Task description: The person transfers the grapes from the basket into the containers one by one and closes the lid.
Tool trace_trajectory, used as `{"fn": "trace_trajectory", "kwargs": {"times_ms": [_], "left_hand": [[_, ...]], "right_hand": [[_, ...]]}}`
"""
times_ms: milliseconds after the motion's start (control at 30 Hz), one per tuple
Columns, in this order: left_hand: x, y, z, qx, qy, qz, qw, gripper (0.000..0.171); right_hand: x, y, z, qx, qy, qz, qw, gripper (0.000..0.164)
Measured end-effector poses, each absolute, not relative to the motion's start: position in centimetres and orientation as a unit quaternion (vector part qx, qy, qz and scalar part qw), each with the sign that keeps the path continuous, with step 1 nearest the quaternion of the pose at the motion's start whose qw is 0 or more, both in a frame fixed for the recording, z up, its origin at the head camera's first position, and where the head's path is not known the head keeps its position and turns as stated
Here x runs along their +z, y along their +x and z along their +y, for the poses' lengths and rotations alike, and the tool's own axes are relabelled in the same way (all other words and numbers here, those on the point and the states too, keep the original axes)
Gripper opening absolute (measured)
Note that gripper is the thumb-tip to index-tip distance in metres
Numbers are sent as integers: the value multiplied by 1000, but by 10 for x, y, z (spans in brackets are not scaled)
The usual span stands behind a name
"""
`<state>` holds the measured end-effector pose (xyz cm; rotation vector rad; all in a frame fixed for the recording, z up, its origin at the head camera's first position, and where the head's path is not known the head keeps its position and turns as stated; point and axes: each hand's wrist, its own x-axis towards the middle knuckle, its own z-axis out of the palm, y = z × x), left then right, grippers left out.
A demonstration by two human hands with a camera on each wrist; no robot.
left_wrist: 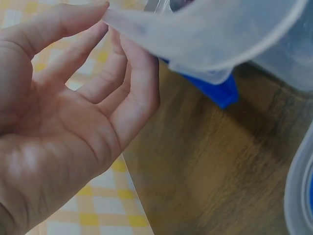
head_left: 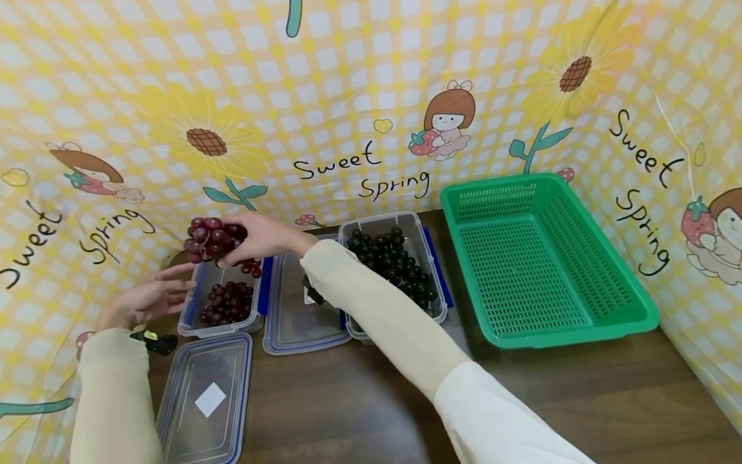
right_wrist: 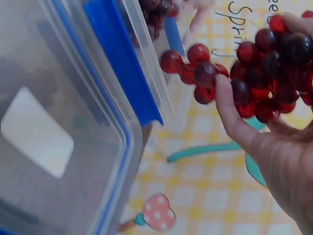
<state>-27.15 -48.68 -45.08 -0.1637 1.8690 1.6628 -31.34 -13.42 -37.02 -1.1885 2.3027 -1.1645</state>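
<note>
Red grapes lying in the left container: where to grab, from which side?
Best from above, fingers likely closing around the upper middle of the red grapes. Walls of the clear container ring them, hindering a sideways approach, while their top is exposed. The near end looks freer; the right hand holds another bunch over the far end.

The right wrist view's edge crops the red grapes (right_wrist: 258, 74) — the left's clipped dark sliver (left_wrist: 180, 4), perhaps grapes too.

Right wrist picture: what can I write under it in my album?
A right hand holds a bunch of red grapes, with a clear lid nearby.
</note>
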Motion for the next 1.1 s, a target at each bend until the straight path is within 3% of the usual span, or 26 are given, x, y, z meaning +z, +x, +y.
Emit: {"fn": "trace_trajectory", "kwargs": {"times_ms": [167, 433, 500, 700, 900, 1033, 1100], "left_hand": [[-449, -269, -489, 639, -57, 700, 313, 46], [-447, -269, -489, 624, -56, 715, 311, 46], [-447, -270, -488, 621, -64, 718, 307, 52], [-449, -268, -486, 634, -72, 703, 315, 92], [-448, -270, -484, 629, -62, 710, 310, 91], [-449, -271, -483, 644, -66, 699, 304, 72], [-451, -269, -482, 654, -69, 688, 307, 76]], "right_hand": [[-379, -307, -158, -424, -389, 810, 115, 74], [-394, -291, -180, -393, -275, 874, 79, 75], [-399, -290, -182, -386, -262, 882, 68, 74], [-410, -291, -192, -360, -246, 896, 84, 67], [-413, -290, -203, -336, -204, 914, 106, 65], [-414, -287, -207, -320, -180, 926, 92, 71], [-419, -285, -210, -305, -179, 931, 86, 73]]}}
